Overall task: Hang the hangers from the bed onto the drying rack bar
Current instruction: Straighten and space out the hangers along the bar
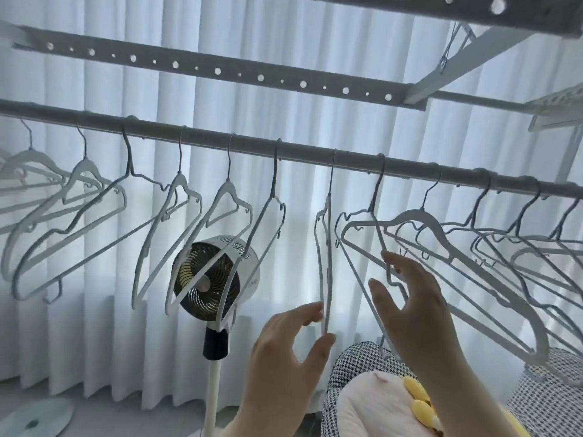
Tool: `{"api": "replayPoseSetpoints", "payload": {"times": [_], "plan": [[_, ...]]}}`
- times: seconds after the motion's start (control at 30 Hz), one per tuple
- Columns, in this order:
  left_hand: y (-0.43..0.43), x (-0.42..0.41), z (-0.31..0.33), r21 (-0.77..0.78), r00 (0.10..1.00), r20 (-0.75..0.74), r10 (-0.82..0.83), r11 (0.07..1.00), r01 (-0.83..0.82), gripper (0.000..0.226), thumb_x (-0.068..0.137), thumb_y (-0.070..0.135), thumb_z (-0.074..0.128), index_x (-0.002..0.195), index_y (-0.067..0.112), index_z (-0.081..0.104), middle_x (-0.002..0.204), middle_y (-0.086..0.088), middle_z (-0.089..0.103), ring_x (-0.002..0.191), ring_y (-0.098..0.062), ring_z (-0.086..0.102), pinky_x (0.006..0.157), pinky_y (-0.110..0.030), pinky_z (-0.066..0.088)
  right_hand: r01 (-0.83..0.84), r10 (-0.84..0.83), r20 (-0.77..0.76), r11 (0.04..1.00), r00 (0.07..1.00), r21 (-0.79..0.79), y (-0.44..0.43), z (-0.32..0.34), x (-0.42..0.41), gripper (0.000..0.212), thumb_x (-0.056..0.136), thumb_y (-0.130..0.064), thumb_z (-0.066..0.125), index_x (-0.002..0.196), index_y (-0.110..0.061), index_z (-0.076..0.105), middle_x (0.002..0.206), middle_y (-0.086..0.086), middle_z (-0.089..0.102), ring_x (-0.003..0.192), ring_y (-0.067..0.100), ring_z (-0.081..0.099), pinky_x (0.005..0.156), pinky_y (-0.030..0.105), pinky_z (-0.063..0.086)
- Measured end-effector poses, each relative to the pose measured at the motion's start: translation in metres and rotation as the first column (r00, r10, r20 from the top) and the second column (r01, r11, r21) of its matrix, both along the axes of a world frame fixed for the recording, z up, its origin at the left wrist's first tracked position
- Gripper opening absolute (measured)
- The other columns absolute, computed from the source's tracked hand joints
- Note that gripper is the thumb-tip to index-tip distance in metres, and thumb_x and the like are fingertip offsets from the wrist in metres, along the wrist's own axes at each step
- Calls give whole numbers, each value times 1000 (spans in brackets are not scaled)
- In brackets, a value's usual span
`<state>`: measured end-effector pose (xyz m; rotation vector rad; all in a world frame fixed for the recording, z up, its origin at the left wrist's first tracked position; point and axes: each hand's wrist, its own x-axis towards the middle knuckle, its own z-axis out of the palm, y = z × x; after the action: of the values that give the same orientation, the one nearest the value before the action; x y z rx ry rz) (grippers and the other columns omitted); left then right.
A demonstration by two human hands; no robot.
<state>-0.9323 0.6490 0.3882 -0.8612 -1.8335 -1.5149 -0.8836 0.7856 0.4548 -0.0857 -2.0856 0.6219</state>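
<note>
About a dozen hangers (227, 190) already sit on the bar (299, 152), so the job looks nearly done. The bed is out of sight, so what's left I can't say. The left hand (290, 339) has a light pinching grip on the foot of the edge-on hanger (328, 263), which is hooked on the bar. The right hand (410, 307), fingers loose, touches the next hanger (376, 190). A fan (217, 272) stands behind. Close neighbours could tangle.
</note>
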Motion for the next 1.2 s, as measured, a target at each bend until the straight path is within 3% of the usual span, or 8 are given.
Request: {"api": "replayPoseSetpoints", "payload": {"times": [0.17, 0.4, 0.5, 0.6, 0.7, 0.9, 1.0, 1.2], "plan": [[-36, 7, 2, 159, 850, -409, 332, 943, -292, 24, 92, 43, 41, 102, 26, 56, 105, 16, 54, 111, 5, 42, 102, -5, 28, -174, 164, -92, 977, 982, -120, -27, -5, 3, 39, 70, -45, 45, 108, -40, 48, 101, -37, 42, 102, -7, 42, 81, -6, 26], [-68, 8, 5, 147, 938, 52, 344, 926, -348, 42, 73, 46, 44, 114, 35, 48, 111, 33, 45, 100, 20, 43, 90, 10, 23, -362, 312, -194, 872, 930, -330, -62, -35, -3, 37, 60, -57, 38, 96, -54, 41, 107, -45, 39, 97, -38, 33, 82, -14, 22], [-63, 4, 3, 99, 933, 245, 263, 951, -294, 36, 79, 45, 55, 109, 48, 36, 104, 38, 42, 93, 21, 45, 83, 1, 32, -346, 313, -147, 873, 938, -343, -65, -44, -8, 42, 57, -61, 36, 99, -56, 37, 107, -44, 37, 94, -42, 28, 79, -16, 20], [-58, -2, -2, 19, 924, 267, 273, 957, -288, 30, 89, 30, 56, 115, 39, 44, 97, 37, 48, 87, 21, 44, 77, -6, 34, -335, 318, -109, 866, 942, -371, -68, -48, -11, 45, 54, -64, 34, 100, -59, 33, 107, -45, 33, 95, -41, 25, 78, -13, 22], [-56, -8, -6, 0, 923, 265, 279, 957, -289, 28, 87, 20, 57, 115, 26, 55, 93, 29, 58, 81, 22, 51, 72, 2, 36, -322, 305, -107, 867, 946, -381, -69, -50, -12, 49, 53, -64, 35, 101, -60, 29, 107, -46, 30, 102, -34, 25, 77, -9, 23], [-46, -3, -5, 48, 937, 245, 250, 962, -270, 25, 86, 25, 61, 88, 47, 51, 73, 23, 68, 81, 28, 51, 71, 7, 34, -340, 338, -78, 850, 938, -402, -69, -52, -17, 46, 63, -47, 49, 103, -55, 28, 109, -37, 34, 104, -18, 35, 78, -14, 22], [-41, 1, -3, 32, 938, 247, 243, 965, -259, 27, 86, 27, 61, 83, 51, 48, 91, 37, 59, 84, 25, 52, 71, 5, 35, -342, 343, -64, 869, 937, -359, -71, -54, -20, 45, 67, -35, 49, 102, -53, 28, 112, -37, 34, 109, -15, 35, 81, -13, 20], [-36, 4, -1, 1, 943, 242, 229, 972, -237, 39, 82, 19, 64, 82, 54, 47, 88, 47, 54, 85, 26, 51, 69, 2, 38, -386, 406, -28, 843, 914, -375, -78, -53, -27, 42, 76, -35, 54, 101, -54, 27, 109, -41, 36, 113, -9, 35, 93, 11, 25]]}}
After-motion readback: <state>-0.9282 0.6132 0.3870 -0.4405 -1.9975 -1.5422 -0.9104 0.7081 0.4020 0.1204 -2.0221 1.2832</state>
